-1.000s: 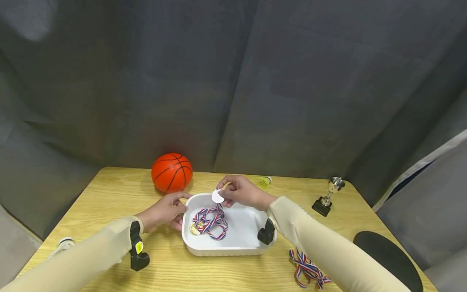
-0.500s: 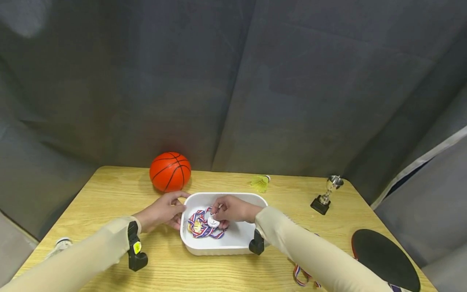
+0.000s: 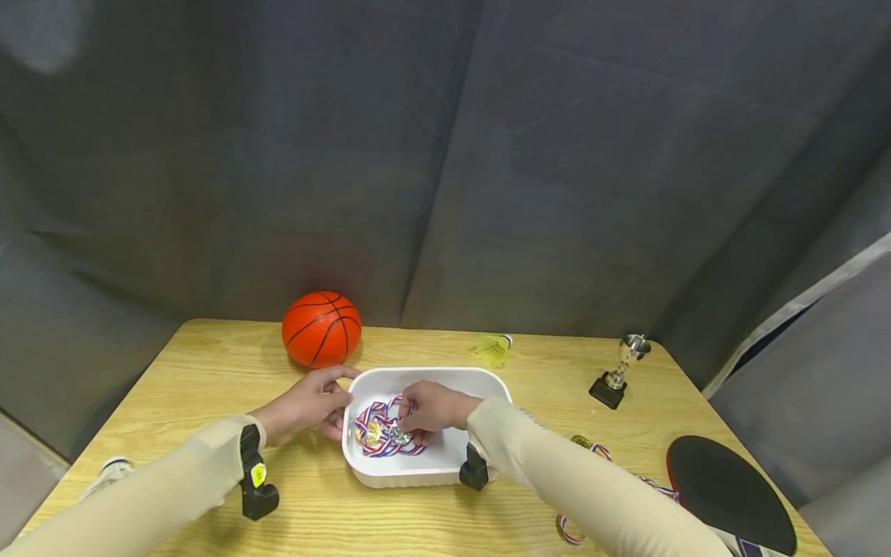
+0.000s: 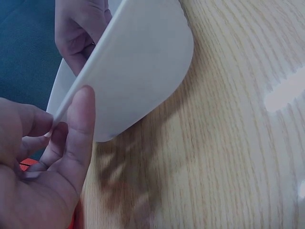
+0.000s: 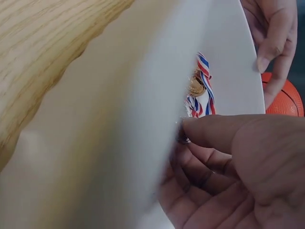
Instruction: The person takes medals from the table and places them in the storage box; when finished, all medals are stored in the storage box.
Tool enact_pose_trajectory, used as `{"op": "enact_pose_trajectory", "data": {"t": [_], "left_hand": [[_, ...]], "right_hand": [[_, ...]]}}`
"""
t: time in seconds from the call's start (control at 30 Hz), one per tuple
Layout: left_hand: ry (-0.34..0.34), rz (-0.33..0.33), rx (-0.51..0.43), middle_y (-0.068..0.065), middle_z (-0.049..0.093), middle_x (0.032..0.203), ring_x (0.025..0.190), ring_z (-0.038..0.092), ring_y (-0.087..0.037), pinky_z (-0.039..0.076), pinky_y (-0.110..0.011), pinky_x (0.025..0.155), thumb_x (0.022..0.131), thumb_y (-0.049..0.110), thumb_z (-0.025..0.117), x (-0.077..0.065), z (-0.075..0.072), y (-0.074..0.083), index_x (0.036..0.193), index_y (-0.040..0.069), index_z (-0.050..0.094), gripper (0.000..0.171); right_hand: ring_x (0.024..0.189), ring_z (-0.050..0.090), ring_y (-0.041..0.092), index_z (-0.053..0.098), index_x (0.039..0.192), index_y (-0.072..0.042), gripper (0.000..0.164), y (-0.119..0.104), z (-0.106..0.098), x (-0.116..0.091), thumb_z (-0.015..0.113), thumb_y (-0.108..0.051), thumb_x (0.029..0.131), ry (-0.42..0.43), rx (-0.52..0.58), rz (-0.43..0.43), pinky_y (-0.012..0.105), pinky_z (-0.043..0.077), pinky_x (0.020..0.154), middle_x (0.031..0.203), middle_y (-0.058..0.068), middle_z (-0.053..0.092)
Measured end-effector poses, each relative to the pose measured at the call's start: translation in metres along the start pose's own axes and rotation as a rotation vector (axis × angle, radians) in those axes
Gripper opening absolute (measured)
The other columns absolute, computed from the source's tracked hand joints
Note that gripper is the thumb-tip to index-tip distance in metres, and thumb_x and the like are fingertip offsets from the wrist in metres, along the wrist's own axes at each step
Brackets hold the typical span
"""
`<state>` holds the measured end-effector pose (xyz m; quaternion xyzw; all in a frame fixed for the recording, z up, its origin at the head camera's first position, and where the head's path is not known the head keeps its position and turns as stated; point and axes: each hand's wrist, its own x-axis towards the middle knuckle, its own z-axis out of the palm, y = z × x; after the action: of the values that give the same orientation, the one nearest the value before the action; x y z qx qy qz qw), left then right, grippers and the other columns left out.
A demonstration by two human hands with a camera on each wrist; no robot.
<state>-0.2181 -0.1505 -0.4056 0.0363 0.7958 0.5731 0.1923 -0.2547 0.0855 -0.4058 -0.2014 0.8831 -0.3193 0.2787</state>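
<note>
In the head view a white plastic tub [image 3: 404,480] stands on the wooden table. My left hand [image 3: 302,402] holds its left rim; the left wrist view shows the thumb on the outer wall and a finger bent at the rim [image 4: 102,45]. Reaching inside, my right hand [image 3: 431,406] pinches a silver medal [image 3: 400,435] between thumb and fingers, low over the ribbons. A gold medal [image 3: 373,432] lies beside it among red, white and blue ribbon [image 3: 379,451]. The right wrist view shows only the silver medal's edge [image 5: 182,132]; the tub wall and fingers hide the rest.
Behind the tub sit an orange basketball [image 3: 322,331] and a yellow shuttlecock [image 3: 494,350]. A small trophy cup [image 3: 619,371] stands back right. A black table tennis paddle [image 3: 731,491] and another medal [image 3: 581,442] with ribbon lie right, partly behind my right sleeve. A white object [image 3: 107,473] is left.
My right hand has lowered the silver medal from above the tub's far rim down into it, beside the gold medal. The left hand stays at the left rim.
</note>
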Motion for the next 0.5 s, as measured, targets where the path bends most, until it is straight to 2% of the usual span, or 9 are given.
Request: {"op": "enact_pose_trajectory", "data": {"t": [0.5], "left_hand": [[-0.022,0.01,-0.021,-0.015,0.057,0.1,0.07,0.061,-0.018,0.067,-0.032,0.064,0.105,0.002,0.053,0.0001,-0.0009,-0.0023,0.152,0.005,0.046,0.048]], "right_hand": [[0.055,0.059,0.011,0.056,0.078,-0.008,0.025,-0.0062,0.0057,0.0029,0.07,-0.009,0.099,0.021,-0.138,0.05,0.03,0.064,0.059,0.065,0.001,0.061]]}}
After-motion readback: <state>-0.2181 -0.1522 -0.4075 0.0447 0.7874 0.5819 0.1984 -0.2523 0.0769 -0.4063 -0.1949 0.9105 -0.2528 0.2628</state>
